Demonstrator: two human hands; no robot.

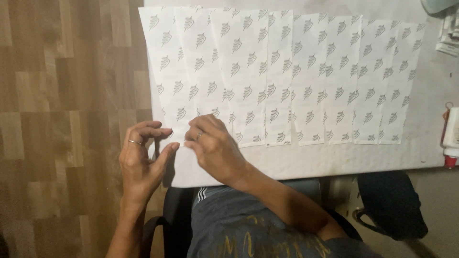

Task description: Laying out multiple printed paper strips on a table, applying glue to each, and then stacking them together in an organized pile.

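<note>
Several white paper strips (287, 71) printed with small grey leaf-like marks lie side by side, overlapping, across a white table (334, 162). My left hand (141, 160), a ring on one finger, hovers at the table's left corner with fingers curled and thumb near the bottom edge of the leftmost strip (169, 91). Close beside it, my right hand (215, 145), also ringed, presses its fingertips on the lower end of that same strip. Whether either hand pinches the paper is hard to tell.
Wood-pattern floor (62, 119) fills the left side. A white bottle with a red cap (450, 143) stands at the table's right edge, papers (449, 33) at the far right corner. A dark bag (392, 205) lies on the floor below. I sit on a black chair (174, 215).
</note>
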